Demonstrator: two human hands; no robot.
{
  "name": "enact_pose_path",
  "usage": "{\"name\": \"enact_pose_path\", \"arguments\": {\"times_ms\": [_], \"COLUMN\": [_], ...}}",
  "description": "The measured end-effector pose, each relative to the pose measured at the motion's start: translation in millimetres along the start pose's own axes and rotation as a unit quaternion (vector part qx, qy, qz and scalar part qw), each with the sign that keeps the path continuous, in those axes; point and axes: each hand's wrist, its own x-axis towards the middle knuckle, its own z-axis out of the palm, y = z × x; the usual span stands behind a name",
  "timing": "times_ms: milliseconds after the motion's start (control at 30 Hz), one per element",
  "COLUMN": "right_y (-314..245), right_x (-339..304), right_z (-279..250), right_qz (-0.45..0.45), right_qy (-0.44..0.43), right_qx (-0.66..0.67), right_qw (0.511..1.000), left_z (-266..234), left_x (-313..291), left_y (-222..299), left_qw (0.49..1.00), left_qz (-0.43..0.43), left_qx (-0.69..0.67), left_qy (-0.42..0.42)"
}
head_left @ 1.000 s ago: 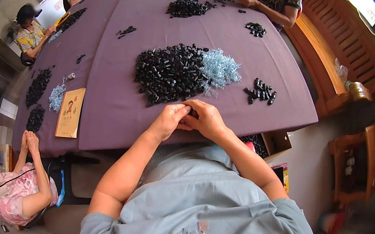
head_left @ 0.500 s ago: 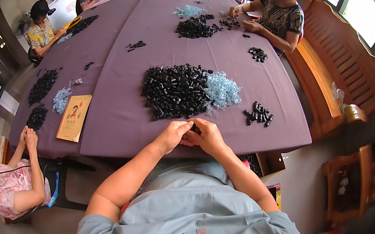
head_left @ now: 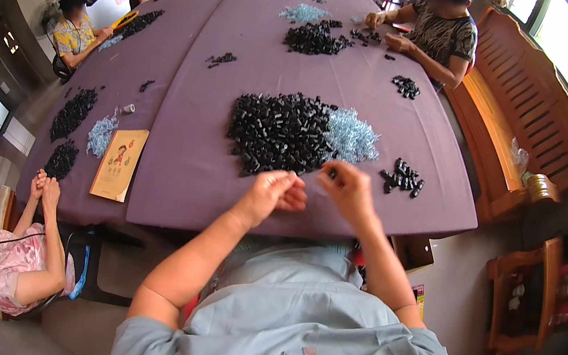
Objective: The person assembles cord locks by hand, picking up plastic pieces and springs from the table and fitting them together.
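A big heap of small black cylindrical pieces [head_left: 279, 133] lies in front of me, and a pile of thin clear-blue pieces [head_left: 352, 136] touches its right side. Just off the heap's near edge is my left hand [head_left: 272, 196], its fingers curled in; whatever they hold, if anything, is hidden. My right hand [head_left: 350, 189] is apart from it, above the table below the blue pile. Between its thumb and fingers shows a small black cylindrical piece [head_left: 332, 174]. Farther right sits a smaller group of black pieces [head_left: 403, 178].
The purple cloth [head_left: 184, 184] covers the table; its edge runs close to my body. A yellow booklet [head_left: 119, 164] lies left. One person [head_left: 31, 250] sits at the left with more black heaps, another [head_left: 441, 36] at the far right. A wooden bench [head_left: 504, 130] stands right.
My hands were together at the heap's near edge and have come apart. The right one has moved up and right with a black piece. My view has shifted slightly.
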Motion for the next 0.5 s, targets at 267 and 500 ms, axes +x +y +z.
{"name": "enact_pose_path", "arguments": {"times_ms": [267, 500], "right_y": [74.1, 49.2], "right_x": [16.6, 33.8], "right_z": [-91.1, -107.9], "right_qz": [0.093, 0.095], "right_qy": [0.086, 0.095], "right_qx": [-0.224, -0.292], "right_qw": [0.966, 0.947], "left_z": [-125.2, -172.2], "left_x": [61.3, 105.3], "left_y": [38.4, 47.2], "left_qw": [0.871, 0.746], "left_qz": [0.271, 0.251], "left_qx": [0.244, 0.505], "left_qy": [0.329, 0.355]}}
